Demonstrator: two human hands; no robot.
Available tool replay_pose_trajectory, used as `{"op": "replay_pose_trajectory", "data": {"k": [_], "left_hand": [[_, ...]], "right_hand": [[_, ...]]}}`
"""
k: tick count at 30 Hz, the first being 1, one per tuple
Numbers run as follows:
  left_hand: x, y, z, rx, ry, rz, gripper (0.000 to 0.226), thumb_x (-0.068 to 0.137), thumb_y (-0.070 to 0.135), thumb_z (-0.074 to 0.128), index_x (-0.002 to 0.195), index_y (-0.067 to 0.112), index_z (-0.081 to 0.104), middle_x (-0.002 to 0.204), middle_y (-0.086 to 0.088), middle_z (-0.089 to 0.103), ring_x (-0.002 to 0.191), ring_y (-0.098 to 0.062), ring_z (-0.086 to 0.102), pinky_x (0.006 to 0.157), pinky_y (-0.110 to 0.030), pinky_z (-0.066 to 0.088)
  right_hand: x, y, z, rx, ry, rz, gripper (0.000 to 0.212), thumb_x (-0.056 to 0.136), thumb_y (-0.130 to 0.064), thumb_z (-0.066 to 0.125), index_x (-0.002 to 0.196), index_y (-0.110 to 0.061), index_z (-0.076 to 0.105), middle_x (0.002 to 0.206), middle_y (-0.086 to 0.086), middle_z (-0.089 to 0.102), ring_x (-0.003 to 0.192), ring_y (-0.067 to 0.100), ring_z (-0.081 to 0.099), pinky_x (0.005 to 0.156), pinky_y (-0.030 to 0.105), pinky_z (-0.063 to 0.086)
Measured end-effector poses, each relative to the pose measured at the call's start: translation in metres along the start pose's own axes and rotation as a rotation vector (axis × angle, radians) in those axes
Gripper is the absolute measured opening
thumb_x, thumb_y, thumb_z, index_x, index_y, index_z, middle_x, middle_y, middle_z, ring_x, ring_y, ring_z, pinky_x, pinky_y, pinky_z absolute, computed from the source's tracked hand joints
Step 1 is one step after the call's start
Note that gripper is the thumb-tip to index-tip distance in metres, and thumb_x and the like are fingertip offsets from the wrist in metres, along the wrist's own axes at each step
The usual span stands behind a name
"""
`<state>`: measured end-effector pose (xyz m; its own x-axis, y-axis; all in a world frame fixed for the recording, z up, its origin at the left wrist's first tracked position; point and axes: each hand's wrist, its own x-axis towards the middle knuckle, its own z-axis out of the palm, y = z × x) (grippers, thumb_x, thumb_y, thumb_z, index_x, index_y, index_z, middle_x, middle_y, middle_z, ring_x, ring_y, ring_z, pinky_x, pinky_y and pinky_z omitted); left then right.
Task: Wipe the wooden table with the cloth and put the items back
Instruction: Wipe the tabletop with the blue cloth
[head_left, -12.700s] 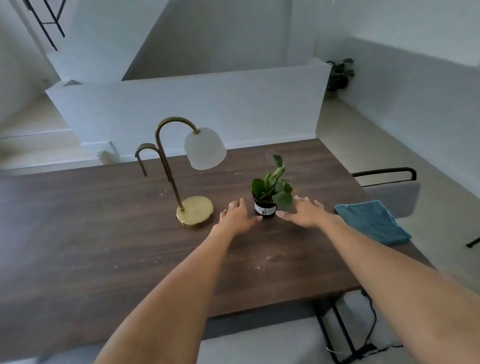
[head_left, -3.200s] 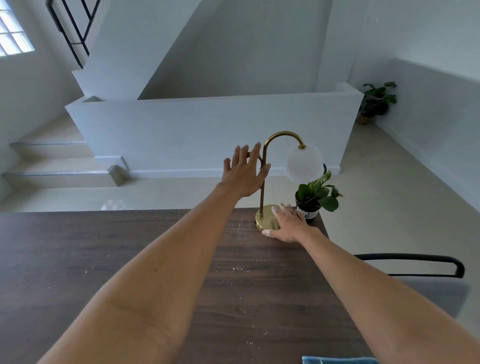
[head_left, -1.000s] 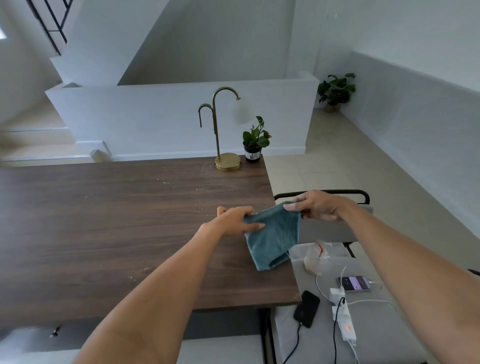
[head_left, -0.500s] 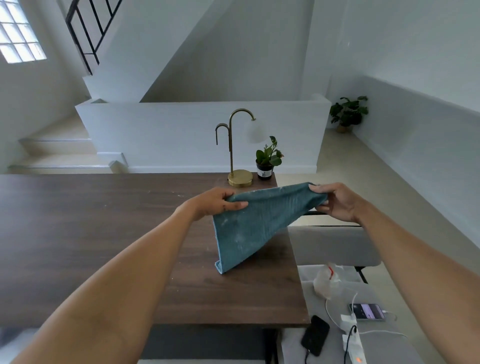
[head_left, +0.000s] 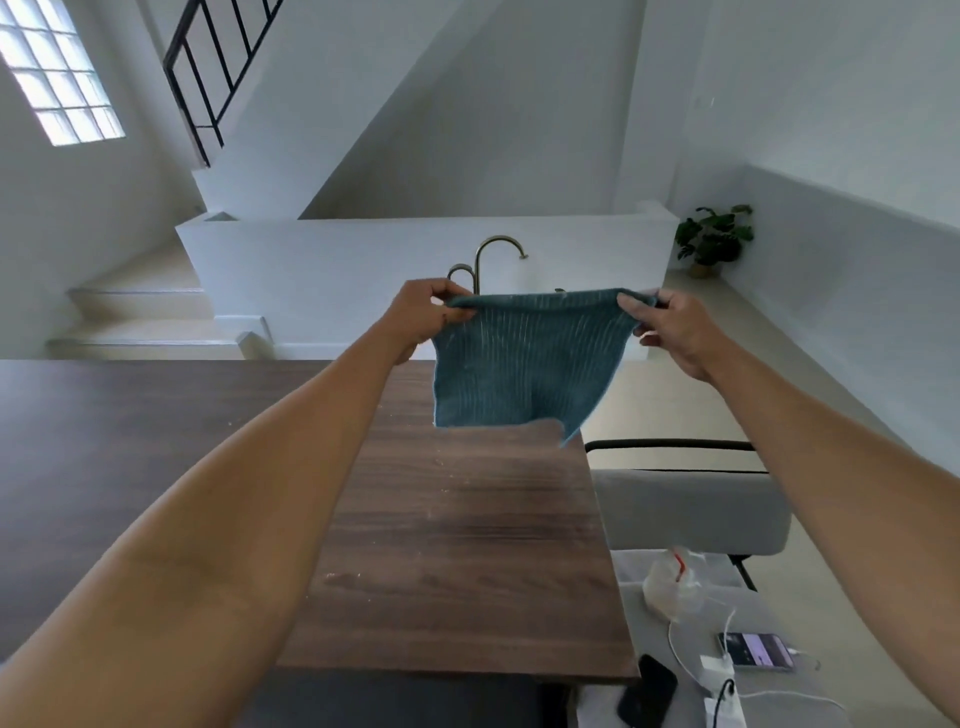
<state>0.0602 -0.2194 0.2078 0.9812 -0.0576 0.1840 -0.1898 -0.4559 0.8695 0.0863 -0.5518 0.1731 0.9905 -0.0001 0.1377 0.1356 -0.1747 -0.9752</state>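
Left hand (head_left: 423, 317) and right hand (head_left: 670, 327) each pinch a top corner of the cloth (head_left: 524, 364), stretched between them, hanging clear above the table (head_left: 457, 545) near its right edge.

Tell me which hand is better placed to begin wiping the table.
Probably the left hand: it grips the cloth above the wooden table, while the right hand holds its corner beyond the table's edge.

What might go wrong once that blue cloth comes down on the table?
Pale crumbs dot the dark wooden table; a sweep of the blue ribbed cloth toward its right edge might drop them onto the phones and cables below. The brass curved lamp at the far end might get knocked.
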Motion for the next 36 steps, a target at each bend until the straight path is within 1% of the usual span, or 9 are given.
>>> {"op": "replay_pose_trajectory", "data": {"k": [3,8,13,19,23,27,31,34,36], "left_hand": [[-0.009,0.002,-0.008,-0.064,0.081,0.012,0.010,0.084,0.000,0.073,0.089,0.008,0.070,0.089,-0.004,0.065,0.085,-0.014,0.058,0.069,-0.019,0.046],[-0.055,-0.041,-0.005,0.007,-0.124,-0.110,0.015,0.078,0.000,0.076,0.079,0.011,0.067,0.083,-0.004,0.064,0.082,-0.015,0.057,0.071,-0.023,0.045],[-0.111,-0.108,0.013,0.120,-0.392,-0.292,0.028,0.077,-0.010,0.071,0.077,0.017,0.074,0.085,0.001,0.069,0.084,-0.012,0.061,0.070,-0.018,0.048],[-0.166,-0.154,0.034,0.266,-0.731,-0.451,0.029,0.079,0.003,0.076,0.079,0.032,0.079,0.083,0.005,0.070,0.069,-0.005,0.054,0.060,-0.018,0.040],[-0.187,-0.170,0.043,0.294,-0.812,-0.506,0.022,0.075,0.013,0.082,0.082,0.034,0.081,0.087,-0.002,0.069,0.079,-0.017,0.049,0.064,-0.024,0.038],[-0.201,-0.163,0.044,0.303,-0.843,-0.547,0.021,0.070,0.029,0.088,0.090,0.032,0.082,0.101,-0.006,0.075,0.086,-0.012,0.056,0.068,-0.022,0.040],[-0.216,-0.154,0.036,0.224,-0.777,-0.568,0.034,0.073,0.051,0.081,0.096,0.027,0.081,0.100,0.001,0.077,0.087,-0.007,0.063,0.073,-0.023,0.042],[-0.233,-0.161,0.024,0.144,-0.737,-0.636,0.042,0.087,0.052,0.067,0.098,0.014,0.079,0.092,0.001,0.078,0.086,-0.010,0.071,0.074,-0.023,0.048],[-0.248,-0.174,0.015,0.086,-0.610,-0.650,0.040,0.093,0.046,0.063,0.099,0.009,0.077,0.087,-0.001,0.077,0.082,-0.015,0.071,0.073,-0.026,0.050]], "right_hand": [[-0.011,0.000,-0.005,0.000,-0.053,-0.003,0.021,0.091,-0.030,0.075,0.097,-0.012,0.066,0.082,-0.001,0.062,0.071,0.011,0.056,0.066,0.026,0.048],[-0.056,0.036,-0.010,-0.055,-0.218,0.208,0.041,0.078,-0.032,0.081,0.102,-0.002,0.070,0.084,0.003,0.056,0.080,0.016,0.048,0.072,0.029,0.043],[-0.120,0.101,-0.006,-0.134,-0.506,0.522,0.019,0.082,-0.026,0.081,0.092,-0.010,0.079,0.091,0.008,0.060,0.076,0.017,0.043,0.068,0.028,0.040],[-0.163,0.148,-0.001,-0.281,-0.746,0.762,0.034,0.072,-0.035,0.092,0.094,-0.011,0.081,0.085,0.002,0.061,0.064,0.012,0.046,0.059,0.024,0.040],[-0.168,0.153,0.007,-0.311,-0.775,0.880,0.069,0.076,-0.061,0.081,0.114,-0.004,0.075,0.086,0.003,0.057,0.061,0.011,0.046,0.058,0.024,0.040],[-0.166,0.142,0.030,-0.539,-0.559,0.586,0.051,0.091,-0.063,0.061,0.090,-0.018,0.084,0.078,0.003,0.056,0.061,0.012,0.045,0.056,0.021,0.039],[-0.155,0.152,0.082,-0.583,-0.335,0.203,0.042,0.094,-0.057,0.058,0.092,-0.021,0.079,0.086,-0.005,0.069,0.080,0.013,0.063,0.072,0.028,0.046],[-0.155,0.166,0.133,-0.684,-0.377,0.013,0.045,0.091,-0.063,0.057,0.110,-0.026,0.074,0.110,-0.003,0.062,0.104,0.014,0.058,0.092,0.037,0.046],[-0.161,0.175,0.164,-0.813,-0.467,-0.065,0.055,0.093,-0.065,0.050,0.135,-0.030,0.061,0.135,-0.002,0.049,0.130,0.018,0.046,0.112,0.045,0.034]]}}
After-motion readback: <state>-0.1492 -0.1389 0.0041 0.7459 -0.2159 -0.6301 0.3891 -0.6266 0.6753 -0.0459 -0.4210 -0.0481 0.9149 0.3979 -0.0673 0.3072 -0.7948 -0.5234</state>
